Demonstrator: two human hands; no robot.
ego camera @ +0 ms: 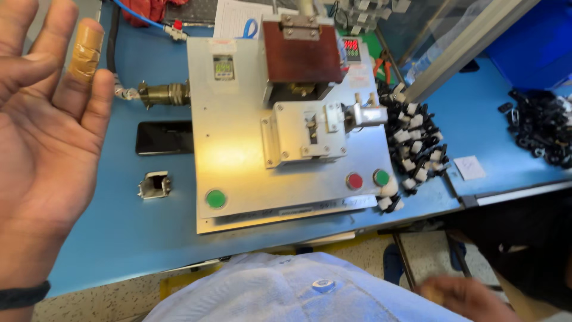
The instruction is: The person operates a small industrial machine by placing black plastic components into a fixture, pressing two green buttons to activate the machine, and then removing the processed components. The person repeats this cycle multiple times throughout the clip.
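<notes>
Here, left hand [42, 137] raised at the left edge of the view, palm up and fingers spread wide, holding nothing; tan adhesive tape [85, 50] wrapped round one fingertip, a dark band [22, 296] at the wrist. Right hand [462, 296] low at the bottom edge, blurred, over a pale blue woven garment [268, 286]; grip cannot be told.

Beneath and just right of the left hand, smooth blue counter [119, 232]. On it, near the hand: a flat black glossy rectangular slab [164, 138], and below that a small open-topped box of bent grey metal [155, 185].

Farther right, a press fixture on a matt sheet-metal base plate [238, 149], rectangular, brightly lit at its middle. Round green push-button [215, 198] at the near left corner; round red button [354, 180] and a second green button [381, 177] at the near right. Brown rectangular block [302, 52] on the upright head at the rear; beneath it a small bolted plate carrying a silvery clamp [333, 119]. Brass-coloured ribbed cylindrical connector [164, 93] at the plate's left edge.

Right of the base plate and touching its edge, a loose heap of small black-and-white moulded clips [414, 143]. Well apart, at the far right, a pile of black ring-shaped parts [539, 125]; between the two heaps, a small white paper square [469, 167].
</notes>
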